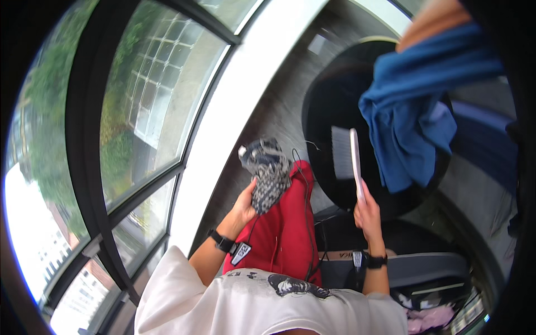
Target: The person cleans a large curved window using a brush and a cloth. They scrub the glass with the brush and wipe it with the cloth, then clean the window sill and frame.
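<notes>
My left hand (244, 205) grips one end of a shoe (270, 180) with a mottled grey-and-black surface and dark, lace-like parts at its far end. The shoe is above my red-trousered left leg. In my right hand (368, 213) is a bench brush (355, 163), held by its pale handle. Its light grey bristles (342, 153) face left, towards the shoe, with a wide gap between the two. Behind the brush lies a round black table (331, 100).
Blue fabric (406, 125) spreads over the table beside another person's blurred arm (435, 23). A thin black cable (310, 234) runs along my lap. Windows (155, 83) and a white ledge (234, 109) line the left. Pink cloth (431, 318) lies at lower right.
</notes>
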Motion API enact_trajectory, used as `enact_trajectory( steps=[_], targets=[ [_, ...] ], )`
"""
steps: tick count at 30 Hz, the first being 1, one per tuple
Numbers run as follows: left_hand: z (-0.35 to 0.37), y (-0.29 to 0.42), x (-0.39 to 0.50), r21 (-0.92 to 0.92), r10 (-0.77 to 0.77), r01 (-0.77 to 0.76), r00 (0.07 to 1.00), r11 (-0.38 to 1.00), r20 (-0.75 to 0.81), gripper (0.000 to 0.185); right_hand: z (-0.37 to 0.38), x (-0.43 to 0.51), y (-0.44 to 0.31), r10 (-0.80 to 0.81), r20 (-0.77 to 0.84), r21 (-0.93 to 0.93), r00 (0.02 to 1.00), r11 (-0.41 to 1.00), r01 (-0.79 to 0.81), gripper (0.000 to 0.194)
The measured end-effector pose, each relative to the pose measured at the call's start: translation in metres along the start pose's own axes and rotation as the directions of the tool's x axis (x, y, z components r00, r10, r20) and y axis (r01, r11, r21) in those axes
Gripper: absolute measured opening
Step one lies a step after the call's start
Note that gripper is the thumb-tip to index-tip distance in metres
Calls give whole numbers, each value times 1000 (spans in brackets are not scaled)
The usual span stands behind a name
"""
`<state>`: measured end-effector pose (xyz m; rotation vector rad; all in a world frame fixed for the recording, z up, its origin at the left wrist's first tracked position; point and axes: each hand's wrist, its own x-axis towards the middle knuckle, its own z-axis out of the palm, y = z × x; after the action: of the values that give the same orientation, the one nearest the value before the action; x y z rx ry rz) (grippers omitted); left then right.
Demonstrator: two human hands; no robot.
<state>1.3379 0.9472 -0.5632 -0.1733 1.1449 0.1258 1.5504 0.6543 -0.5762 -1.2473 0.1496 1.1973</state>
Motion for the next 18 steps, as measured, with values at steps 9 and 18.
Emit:
enact_trajectory(
  steps=[9,18],
  targets=[
    [-87,-21,-106,56,363,-364,881,930,-302,42,163,304,-27,-358,212,-620,909,670,408,47],
    [-182,-54,-186,-89,466,-578,732,811,-497,43,271,424,83,-530,107,-857,841,380,348,48]
  ],
)
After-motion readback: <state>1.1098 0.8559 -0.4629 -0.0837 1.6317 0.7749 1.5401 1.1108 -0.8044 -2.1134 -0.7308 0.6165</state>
